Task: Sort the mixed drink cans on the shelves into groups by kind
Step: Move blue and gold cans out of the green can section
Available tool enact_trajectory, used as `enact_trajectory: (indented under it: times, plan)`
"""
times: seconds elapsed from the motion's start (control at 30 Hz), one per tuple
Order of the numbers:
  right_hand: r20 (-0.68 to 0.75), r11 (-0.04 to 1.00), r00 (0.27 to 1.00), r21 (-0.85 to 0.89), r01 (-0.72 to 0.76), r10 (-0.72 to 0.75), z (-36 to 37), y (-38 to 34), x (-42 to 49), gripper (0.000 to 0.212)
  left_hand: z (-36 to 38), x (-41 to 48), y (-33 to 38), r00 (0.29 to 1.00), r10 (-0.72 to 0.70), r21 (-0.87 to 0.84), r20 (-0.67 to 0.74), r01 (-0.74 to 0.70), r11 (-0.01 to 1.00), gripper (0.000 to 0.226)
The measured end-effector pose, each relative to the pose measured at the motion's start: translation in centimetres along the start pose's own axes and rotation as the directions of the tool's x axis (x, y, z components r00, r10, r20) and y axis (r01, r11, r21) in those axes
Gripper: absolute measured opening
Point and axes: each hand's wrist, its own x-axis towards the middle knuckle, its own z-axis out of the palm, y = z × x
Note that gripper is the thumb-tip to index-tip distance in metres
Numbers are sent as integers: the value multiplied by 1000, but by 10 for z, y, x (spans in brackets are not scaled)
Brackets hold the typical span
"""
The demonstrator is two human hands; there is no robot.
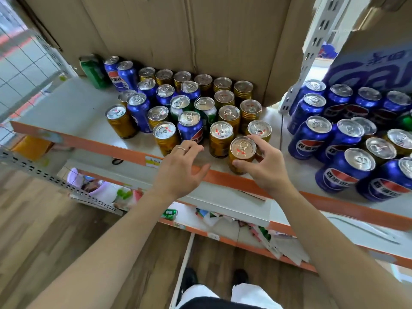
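Gold, blue and green drink cans stand mixed on the left shelf (73, 112). My right hand (265, 166) grips a gold can (242, 152) at the shelf's front edge, thumb on its near side and fingers round its far side. My left hand (180, 168) hovers with relaxed fingers over the orange shelf lip, just in front of a gold can (165, 136) and a blue can (191, 127); it holds nothing. Two green cans (205, 108) stand in the middle of the cluster. A further green can (92, 71) stands at the back left.
The right shelf bay holds several blue cans (308, 139) with a few gold ones among them. A cardboard box (200, 34) stands behind the left cluster. A white slotted upright (310, 54) divides the bays. Lower shelves hold packets; wooden floor lies below.
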Motion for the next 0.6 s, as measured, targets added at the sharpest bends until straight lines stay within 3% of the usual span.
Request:
enact_trajectory:
  times: [0.2,0.43,0.6]
  plan:
    - [-59,999,997,-29,-41,39,21,2,3,78,-5,0,-25,998,31,11,56,-32,999,51]
    - [48,990,994,-108,-93,98,22,-9,11,76,-7,2,-37,992,76,-48,103,-71,996,51]
    - [-40,955,999,-298,-7,-5,26,-16,-1,80,-13,2,-44,985,137,-65,104,-131,989,54]
